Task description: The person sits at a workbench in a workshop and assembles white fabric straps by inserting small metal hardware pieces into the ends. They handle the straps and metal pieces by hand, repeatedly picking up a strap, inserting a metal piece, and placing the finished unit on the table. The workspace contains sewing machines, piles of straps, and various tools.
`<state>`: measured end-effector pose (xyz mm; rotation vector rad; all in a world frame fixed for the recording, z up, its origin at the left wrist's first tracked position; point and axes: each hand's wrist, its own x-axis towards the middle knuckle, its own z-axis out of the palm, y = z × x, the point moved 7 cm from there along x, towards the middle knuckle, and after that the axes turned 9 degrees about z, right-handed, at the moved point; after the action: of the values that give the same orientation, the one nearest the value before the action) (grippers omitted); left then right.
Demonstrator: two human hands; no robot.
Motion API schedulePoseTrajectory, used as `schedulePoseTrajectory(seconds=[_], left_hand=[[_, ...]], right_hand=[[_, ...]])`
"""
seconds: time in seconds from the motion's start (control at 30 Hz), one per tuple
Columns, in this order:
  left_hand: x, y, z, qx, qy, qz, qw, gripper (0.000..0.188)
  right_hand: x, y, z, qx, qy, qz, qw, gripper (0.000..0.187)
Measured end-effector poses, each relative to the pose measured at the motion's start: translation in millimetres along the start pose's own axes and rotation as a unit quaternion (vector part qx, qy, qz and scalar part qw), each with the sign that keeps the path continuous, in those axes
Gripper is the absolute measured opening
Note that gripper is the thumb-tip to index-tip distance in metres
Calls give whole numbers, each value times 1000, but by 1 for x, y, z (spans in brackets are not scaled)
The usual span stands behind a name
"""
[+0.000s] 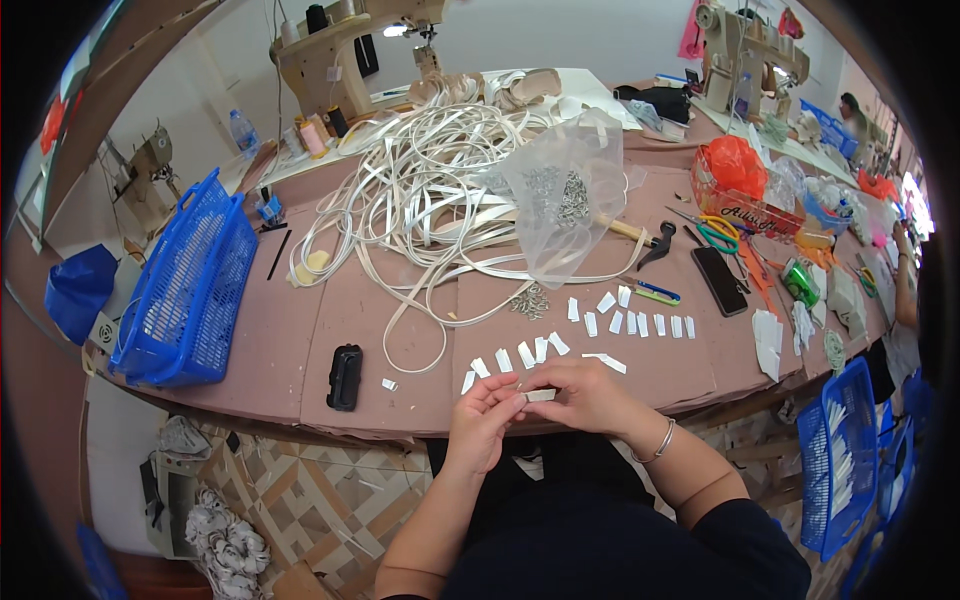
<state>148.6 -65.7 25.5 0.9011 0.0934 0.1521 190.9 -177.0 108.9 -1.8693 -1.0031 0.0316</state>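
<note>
At lower centre of the frame, left hand (484, 418) and right hand (585, 392) pinch a small strip (541, 395) by its ends; best to keep it level, with even finger pressure.

A slim, rounded, silver-coloured metal bangle (662, 447) circles the wrist behind the right hand (572, 390). Farther back from that hand, a dark, short-sleeved cloth top (620, 550) ends near the elbow, above black cloth trousers (590, 470).

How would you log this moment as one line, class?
left hand: pinches strip | right hand: pinches strip | table: tabs, tape, bag, phone, basket
</note>
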Motion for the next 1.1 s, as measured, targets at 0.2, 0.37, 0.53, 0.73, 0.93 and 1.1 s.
schedulePoseTrajectory(seconds=[0.2, 0.37, 0.53, 0.73, 0.93, 1.1], left_hand=[[-5, 9, 8, 1, 28, 67, 997, 26], [-3, 10, 11, 23, 20, 80, 996, 27], [1, 10, 8, 22, 23, 78, 996, 28], [3, 8, 6, 44, 8, 66, 997, 29], [0, 15, 5, 148, 46, 165, 974, 28], [-6, 18, 7, 237, 59, 232, 942, 27]], right_hand=[[-1, 1, -5, 31, 32, 32, 999, 22], [0, 5, -4, 17, 35, 23, 999, 22], [-5, 23, 2, 148, 12, 165, 975, 17], [-14, 44, 12, 250, -23, 305, 919, 13], [-19, 53, 22, 239, 20, 286, 928, 15], [-13, 34, 14, 93, 90, 211, 969, 14]])
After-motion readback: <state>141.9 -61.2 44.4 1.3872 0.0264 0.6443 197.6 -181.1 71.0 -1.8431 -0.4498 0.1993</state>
